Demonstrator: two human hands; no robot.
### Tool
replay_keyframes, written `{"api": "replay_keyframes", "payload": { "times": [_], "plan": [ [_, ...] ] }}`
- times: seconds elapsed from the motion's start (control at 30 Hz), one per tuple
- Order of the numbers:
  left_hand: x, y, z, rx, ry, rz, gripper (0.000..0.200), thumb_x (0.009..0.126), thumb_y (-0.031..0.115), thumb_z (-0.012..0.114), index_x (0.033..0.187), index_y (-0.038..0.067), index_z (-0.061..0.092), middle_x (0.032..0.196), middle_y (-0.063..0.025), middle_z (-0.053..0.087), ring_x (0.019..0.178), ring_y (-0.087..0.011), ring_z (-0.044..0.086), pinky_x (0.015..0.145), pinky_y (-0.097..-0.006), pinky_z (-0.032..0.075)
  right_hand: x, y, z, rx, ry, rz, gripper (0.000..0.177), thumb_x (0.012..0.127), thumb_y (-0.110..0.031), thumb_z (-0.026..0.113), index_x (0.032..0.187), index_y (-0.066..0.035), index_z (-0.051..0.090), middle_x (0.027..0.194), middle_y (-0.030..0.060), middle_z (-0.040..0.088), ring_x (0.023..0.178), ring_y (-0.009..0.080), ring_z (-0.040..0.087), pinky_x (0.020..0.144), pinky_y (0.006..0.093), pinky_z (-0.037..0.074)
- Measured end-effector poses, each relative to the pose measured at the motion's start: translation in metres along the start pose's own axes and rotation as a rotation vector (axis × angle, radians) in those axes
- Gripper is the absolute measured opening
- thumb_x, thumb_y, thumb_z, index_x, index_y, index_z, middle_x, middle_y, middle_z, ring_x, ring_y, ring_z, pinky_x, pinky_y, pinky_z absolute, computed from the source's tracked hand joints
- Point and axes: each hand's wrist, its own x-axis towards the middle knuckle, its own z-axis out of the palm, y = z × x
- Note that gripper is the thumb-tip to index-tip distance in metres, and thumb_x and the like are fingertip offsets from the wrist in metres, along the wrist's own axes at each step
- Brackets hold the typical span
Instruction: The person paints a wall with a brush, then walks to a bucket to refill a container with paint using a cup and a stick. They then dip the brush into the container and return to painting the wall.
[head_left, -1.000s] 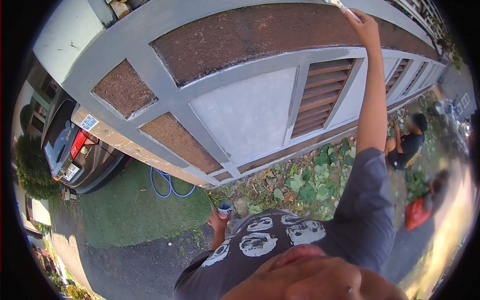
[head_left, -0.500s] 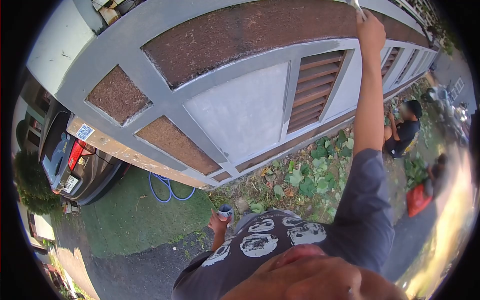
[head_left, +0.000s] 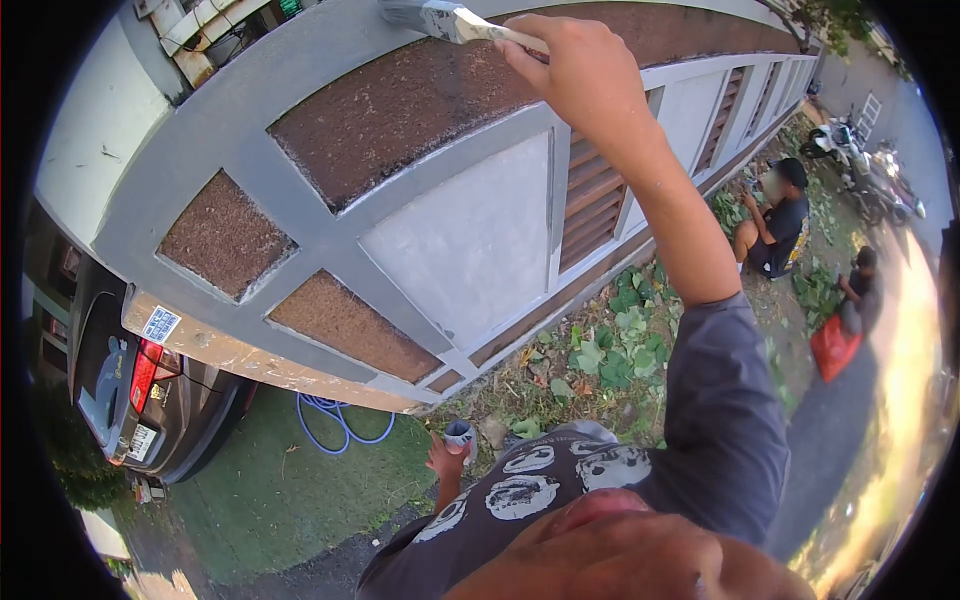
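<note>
My right hand (head_left: 588, 80) is raised high at the wall, its fingers closed round the light handle of a paintbrush (head_left: 450, 22). The grey-coated bristles touch the grey top band of the wall (head_left: 330, 45), above a long brown rough panel (head_left: 400, 110). Down at my side, my left hand (head_left: 444, 458) is wrapped round a small cup (head_left: 460, 432) with a dark grey inside. Its contents are too small to make out.
A parked car (head_left: 165, 390) and a blue hose (head_left: 345, 425) are at the left. Leafy plants (head_left: 625, 345) grow along the wall's foot. One person (head_left: 780, 225) squats at right; another (head_left: 858, 280) is beyond, near a red bag (head_left: 832, 348) and motorcycles (head_left: 870, 180).
My right hand has swung left along the wall's top with the paintbrush, whose bristles now show against the grey band. My left hand still holds the cup low down. The view has shifted slightly.
</note>
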Motion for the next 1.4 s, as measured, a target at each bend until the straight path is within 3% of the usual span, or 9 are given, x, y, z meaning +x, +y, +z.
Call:
{"api": "replay_keyframes", "payload": {
  "times": [0.1,0.23,0.3,0.37,0.5,0.67,1.03,1.33,1.4],
  "plan": [
    [0.005,-0.004,-0.009,0.068,-0.039,0.031,0.131,0.059,0.055,0.090,0.159,0.004,0.021,0.140,-0.0168,0.056,0.130,-0.0383,0.049,0.102,-0.0649,0.033,0.008,0.022,-0.001,0.152,0.097,-0.075,0.034,0.093,-0.041,0.068,0.105,-0.010,0.077,0.087,0.0122,0.074,0.073,0.0273,0.070,0.069,0.0381,0.054],
    [0.010,-0.004,-0.021,0.063,-0.011,-0.026,0.132,0.059,0.055,0.090,0.158,0.004,0.021,0.139,-0.0164,0.057,0.129,-0.0380,0.049,0.102,-0.0644,0.033,0.031,0.080,-0.011,0.260,-0.122,0.185,0.031,0.090,-0.034,0.071,0.103,-0.006,0.077,0.092,0.0195,0.074,0.086,0.0396,0.071,0.077,0.0421,0.056],
    [0.002,0.000,-0.022,0.074,0.002,-0.030,0.132,0.059,0.055,0.091,0.158,0.004,0.021,0.138,-0.0170,0.057,0.128,-0.0380,0.049,0.102,-0.0635,0.034,0.034,0.186,0.024,0.153,-0.051,0.126,0.041,0.091,-0.047,0.070,0.110,-0.011,0.077,0.080,0.0087,0.071,0.073,0.0192,0.067,0.071,0.0345,0.052],
    [-0.002,0.000,-0.018,0.069,0.019,-0.054,0.132,0.059,0.055,0.091,0.158,0.003,0.021,0.137,-0.0179,0.058,0.127,-0.0386,0.050,0.102,-0.0629,0.035,0.034,0.252,0.024,0.109,-0.026,0.299,0.045,0.091,-0.050,0.069,0.111,-0.011,0.077,0.077,0.0066,0.069,0.075,0.0161,0.064,0.073,0.0329,0.050],
    [-0.013,0.020,-0.002,0.051,0.080,-0.142,0.134,0.058,0.055,0.091,0.158,0.002,0.020,0.134,-0.0205,0.058,0.125,-0.0403,0.052,0.102,-0.0601,0.037,0.035,0.373,0.022,-0.188,0.021,0.497,0.041,0.088,-0.047,0.064,0.112,-0.016,0.077,0.105,0.0167,0.074,0.101,0.0388,0.069,0.090,0.0458,0.054],
    [-0.026,0.064,0.032,0.013,0.101,-0.173,0.135,0.057,0.055,0.091,0.159,0.001,0.019,0.135,-0.0216,0.057,0.128,-0.0404,0.051,0.104,-0.0578,0.037,0.034,0.383,0.022,-0.377,0.132,0.613,0.034,0.091,-0.040,0.061,0.106,-0.014,0.077,0.101,0.0200,0.073,0.099,0.0415,0.069,0.086,0.0517,0.055],
    [-0.019,0.162,0.075,-0.001,0.021,-0.114,0.127,0.058,0.046,0.090,0.157,0.003,0.023,0.145,-0.0186,0.050,0.134,-0.0388,0.044,0.107,-0.0589,0.034,-0.008,0.148,0.032,0.193,0.015,-0.049,0.024,0.094,-0.029,0.064,0.095,-0.007,0.073,0.075,0.0153,0.069,0.073,0.0369,0.067,0.067,0.0469,0.054],
    [-0.042,0.203,0.090,-0.018,0.105,-0.090,0.129,0.058,0.046,0.091,0.158,0.004,0.021,0.139,-0.0184,0.055,0.129,-0.0390,0.048,0.104,-0.0641,0.032,0.049,0.350,0.021,0.258,0.000,0.210,0.030,0.088,-0.034,0.072,0.100,-0.007,0.077,0.090,0.0203,0.073,0.085,0.0380,0.071,0.076,0.0424,0.056],
    [-0.050,0.200,0.095,-0.021,0.118,-0.083,0.129,0.058,0.047,0.091,0.158,0.004,0.022,0.138,-0.0181,0.055,0.128,-0.0389,0.049,0.104,-0.0633,0.032,0.047,0.443,0.035,-0.025,0.044,0.297,0.046,0.089,-0.053,0.066,0.109,-0.014,0.078,0.097,0.0160,0.075,0.095,0.0362,0.072,0.083,0.0429,0.055]
  ]
}}
